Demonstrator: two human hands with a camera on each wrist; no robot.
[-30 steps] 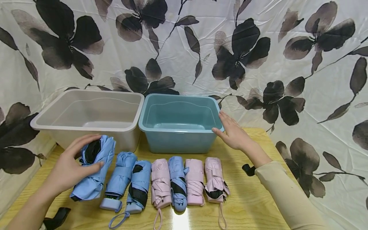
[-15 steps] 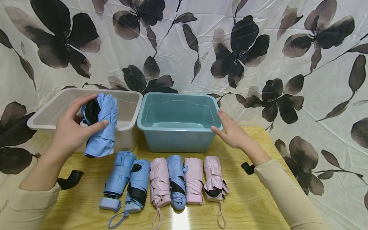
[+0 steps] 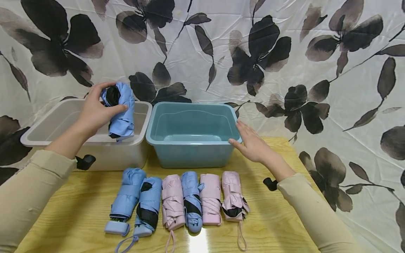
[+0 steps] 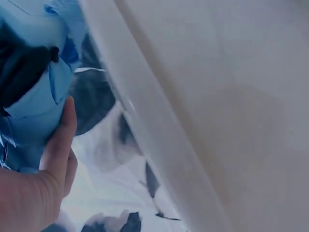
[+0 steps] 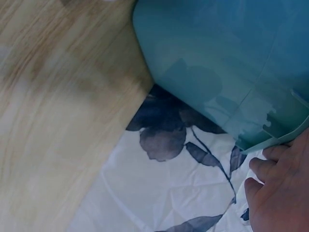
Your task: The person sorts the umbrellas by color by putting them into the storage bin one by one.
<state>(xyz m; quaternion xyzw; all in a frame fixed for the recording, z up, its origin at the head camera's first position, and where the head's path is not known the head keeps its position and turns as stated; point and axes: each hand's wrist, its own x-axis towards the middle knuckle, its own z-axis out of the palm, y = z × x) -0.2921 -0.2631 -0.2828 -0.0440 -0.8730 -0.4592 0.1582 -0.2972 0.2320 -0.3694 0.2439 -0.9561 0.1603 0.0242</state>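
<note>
My left hand point(image 3: 97, 109) grips a folded blue umbrella point(image 3: 126, 114) with black patches, thumb across its near side, above the off-white bin point(image 3: 117, 158). In the left wrist view the blue umbrella point(image 4: 36, 123) hangs beside the bin's pale rim point(image 4: 149, 121). My right hand point(image 3: 253, 144) rests on the right rim of the teal bin point(image 3: 193, 156), fingers extended along it. The right wrist view has those fingers point(image 5: 265, 169) at the underside of the teal rim. The inside of the teal bin shows bare.
A row of folded umbrellas lies on the wooden table point(image 3: 265, 218) before the bins: blue ones point(image 3: 126, 193) at left, then pink point(image 3: 172, 202), blue point(image 3: 191, 196) and two more pink ones point(image 3: 210, 198). Some have wrist loops. A floral cloth point(image 3: 202, 52) hangs behind.
My left hand has lifted the blue umbrella from the left front of the table, up and away to above the off-white bin. My right hand stays at the teal rim.
</note>
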